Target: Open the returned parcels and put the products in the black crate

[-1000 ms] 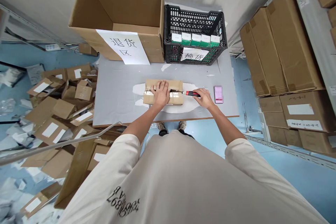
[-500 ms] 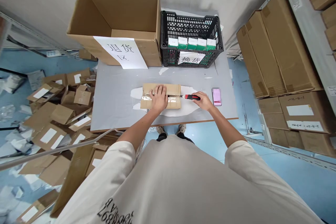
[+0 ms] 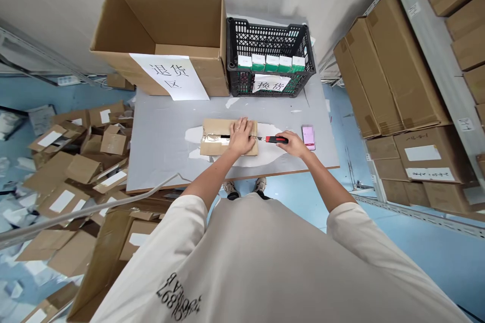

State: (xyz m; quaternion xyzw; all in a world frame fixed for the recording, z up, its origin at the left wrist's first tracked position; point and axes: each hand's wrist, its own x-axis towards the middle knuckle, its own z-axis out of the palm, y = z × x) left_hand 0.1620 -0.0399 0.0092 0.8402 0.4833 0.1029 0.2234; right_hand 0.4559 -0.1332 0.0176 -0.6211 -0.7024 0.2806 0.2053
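Note:
A small brown cardboard box (image 3: 210,147) with clear tape along its middle lies flat on the grey table (image 3: 159,161). My left hand (image 3: 241,137) rests on the right part of its top, fingers stretched out and pressing down. A dark gap in the seam shows just left of that hand. With my right hand (image 3: 291,143) I grip a red and black utility knife (image 3: 273,139), its blade pointing left at the box's right end. The blade tip is close to my left hand; whether it touches the cardboard is hard to see.
A phone (image 3: 308,137) lies right of my right hand. Behind stand a large open carton (image 3: 189,50) and a black crate (image 3: 271,35) holding several white-green boxes (image 3: 273,63). Discarded cartons (image 3: 76,171) heap up on the left; shelved cartons (image 3: 401,70) stand on the right.
My left hand has slid right along the box top, from its middle to nearer the knife, uncovering the gap in the seam. The knife stays at the right end.

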